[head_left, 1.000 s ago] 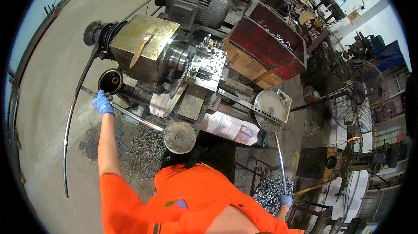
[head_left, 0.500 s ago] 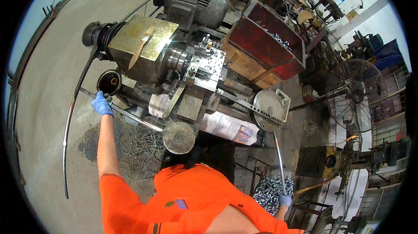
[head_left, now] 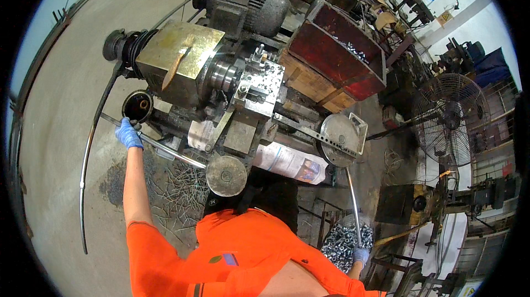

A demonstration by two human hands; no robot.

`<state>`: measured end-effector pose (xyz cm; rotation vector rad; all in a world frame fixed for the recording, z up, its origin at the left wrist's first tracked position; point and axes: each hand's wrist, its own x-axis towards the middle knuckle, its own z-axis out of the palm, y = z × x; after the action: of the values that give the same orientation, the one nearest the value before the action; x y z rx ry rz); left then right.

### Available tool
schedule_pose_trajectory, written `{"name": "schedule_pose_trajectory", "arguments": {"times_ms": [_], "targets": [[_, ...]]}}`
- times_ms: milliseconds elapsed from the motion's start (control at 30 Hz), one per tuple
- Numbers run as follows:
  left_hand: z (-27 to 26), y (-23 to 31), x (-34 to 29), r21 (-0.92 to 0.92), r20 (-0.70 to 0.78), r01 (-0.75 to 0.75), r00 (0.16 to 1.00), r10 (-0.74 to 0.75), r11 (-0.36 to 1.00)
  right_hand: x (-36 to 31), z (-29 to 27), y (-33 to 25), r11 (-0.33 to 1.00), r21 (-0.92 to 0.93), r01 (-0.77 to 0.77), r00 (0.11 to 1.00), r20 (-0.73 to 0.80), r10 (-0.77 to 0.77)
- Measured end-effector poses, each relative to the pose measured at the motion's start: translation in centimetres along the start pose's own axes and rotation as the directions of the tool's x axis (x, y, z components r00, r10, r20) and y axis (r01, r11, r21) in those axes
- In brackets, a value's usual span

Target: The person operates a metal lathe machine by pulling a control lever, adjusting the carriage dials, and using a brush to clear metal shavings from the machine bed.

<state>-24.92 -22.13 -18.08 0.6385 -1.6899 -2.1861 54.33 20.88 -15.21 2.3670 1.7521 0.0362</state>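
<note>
In a blue glove, my left hand (head_left: 130, 133) is closed round a long metal lever (head_left: 171, 150) that runs toward a round disc (head_left: 226, 176) at the front of the lathe-like machine. My right hand (head_left: 360, 255), also gloved, is wrapped round the lower end of a second shiny lever (head_left: 353, 200) below a larger round plate (head_left: 338, 137). Between them stands the machine's metal block (head_left: 259, 87), strewn with dark chips, facing the spindle chuck (head_left: 223, 76). A wooden-handled brush or scraper (head_left: 174, 70) rests on the brass-coloured headstock cover (head_left: 207, 43).
A container of shiny metal parts (head_left: 339, 242) stands beside my right hand. Behind the machine are a red bin (head_left: 337, 76) and a motor (head_left: 248, 10). Metal shavings (head_left: 179, 192) litter the floor at left. A large fan (head_left: 450, 117) stands at right.
</note>
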Motion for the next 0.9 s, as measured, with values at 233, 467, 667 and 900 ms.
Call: {"name": "schedule_pose_trajectory", "arguments": {"times_ms": [233, 467, 667, 900], "targets": [[0.5, 0.3, -0.5, -0.012, -0.005, 0.010, 1.000, -0.010, 1.000, -0.2, -0.5, 0.1, 0.998, -0.035, -0.053, 0.989, 0.137, 0.057], [0.6, 0.6, -0.8, -0.023, -0.014, 0.011, 1.000, -0.011, 1.000, 0.9, 1.4, 1.1, 0.996, -0.012, -0.084, 0.994, 0.064, 0.085], [0.6, 0.3, -0.6, -0.009, -0.017, 0.004, 1.000, -0.004, 1.000, 0.8, 1.7, 1.3, 0.995, -0.042, -0.085, 0.992, 0.088, 0.089], [0.5, 0.7, -0.8, -0.009, -0.021, 0.007, 1.000, -0.007, 1.000, -0.9, 0.0, 0.4, 0.998, -0.022, -0.052, 0.992, 0.114, 0.054]]}}
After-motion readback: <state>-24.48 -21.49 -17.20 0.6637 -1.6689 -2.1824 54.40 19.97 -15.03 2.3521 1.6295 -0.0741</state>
